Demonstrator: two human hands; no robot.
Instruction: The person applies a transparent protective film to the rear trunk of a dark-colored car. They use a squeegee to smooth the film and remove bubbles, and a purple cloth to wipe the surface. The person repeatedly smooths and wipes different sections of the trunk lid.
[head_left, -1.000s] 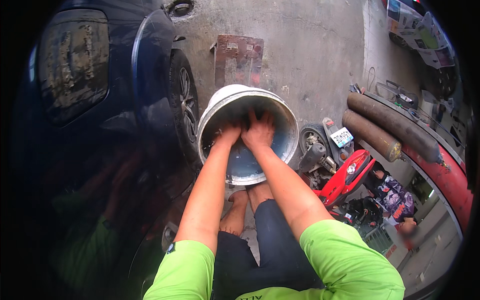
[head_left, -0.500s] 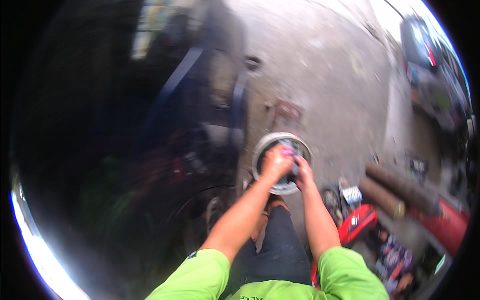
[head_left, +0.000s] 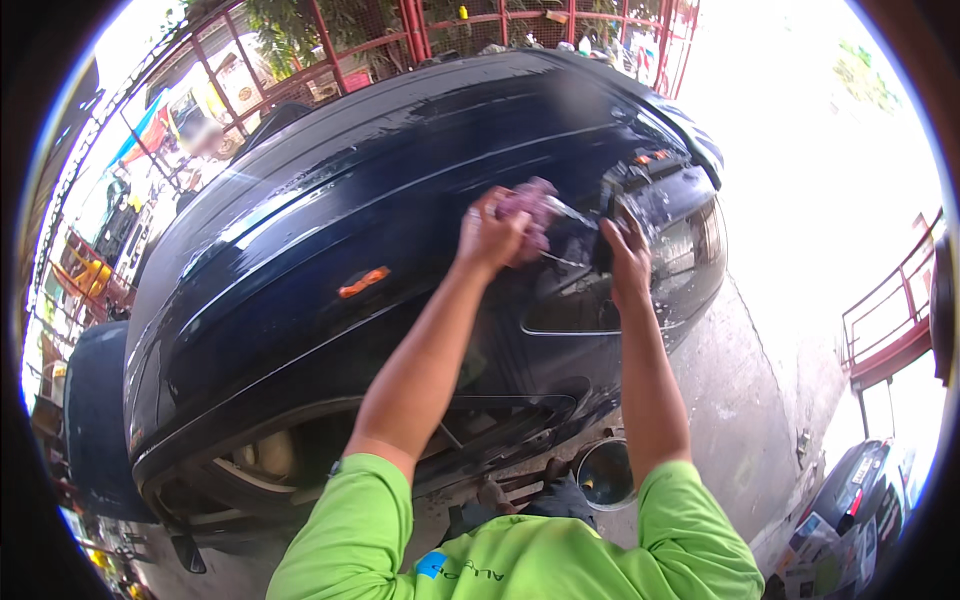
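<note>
My left hand (head_left: pixel 490 238) is closed round a bunched, purplish wet cloth (head_left: pixel 532 212) above the dark car (head_left: pixel 420 210). Water streaks run from the cloth toward my right hand (head_left: pixel 628 258). That hand grips a flat black block (head_left: pixel 606 232) held on edge near the car's wet corner; its exact kind is unclear. An orange patch (head_left: pixel 364 281) marks the panel left of my arm. A second orange patch (head_left: pixel 652 157) lies just beyond my right hand.
Near my feet stands a bucket (head_left: pixel 583 488) with dark liquid. Red metal fencing (head_left: pixel 415 35) runs behind the car. Another dark vehicle (head_left: pixel 95 420) is at the left, and a parked car (head_left: pixel 862 475) with paper sheets sits at the lower right.
Both hands have come up out of the bucket and now are over the car. My view has swung from the floor to the bodywork. The cloth and block show clearly now.
</note>
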